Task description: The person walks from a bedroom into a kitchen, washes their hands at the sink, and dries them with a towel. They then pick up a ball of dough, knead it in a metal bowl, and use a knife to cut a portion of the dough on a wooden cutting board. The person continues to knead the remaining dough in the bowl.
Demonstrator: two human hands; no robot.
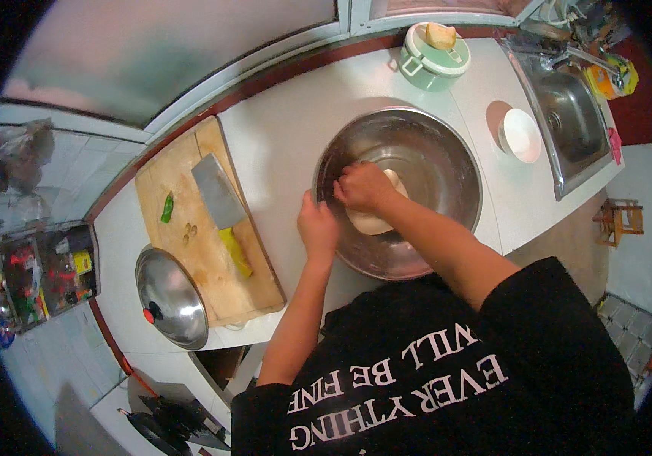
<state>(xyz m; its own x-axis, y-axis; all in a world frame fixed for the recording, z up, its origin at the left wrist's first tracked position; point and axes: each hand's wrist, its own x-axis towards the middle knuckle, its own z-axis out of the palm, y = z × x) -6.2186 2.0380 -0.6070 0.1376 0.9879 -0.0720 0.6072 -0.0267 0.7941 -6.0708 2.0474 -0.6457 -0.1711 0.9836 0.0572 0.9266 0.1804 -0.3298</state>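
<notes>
A wide stainless steel bowl (445, 154) stands on the counter before me. My left hand (317, 225) grips its left rim, thumb up at the edge. Low in the bowl lies a pale lump of dough (373, 223), partly covered by my right hand and forearm. My right hand (367, 185) is inside the bowl over the dough's left part, its fingers curled toward the inner left wall. Whether dough is pinched in those fingers is hidden.
Left are a wooden cutting board (212, 285) with a cleaver (217, 191), a green pepper piece (167, 207), and a domed metal lid (172, 296). Behind stands a green lidded container (431, 62); right, a white bowl (521, 135) beside the sink (574, 119).
</notes>
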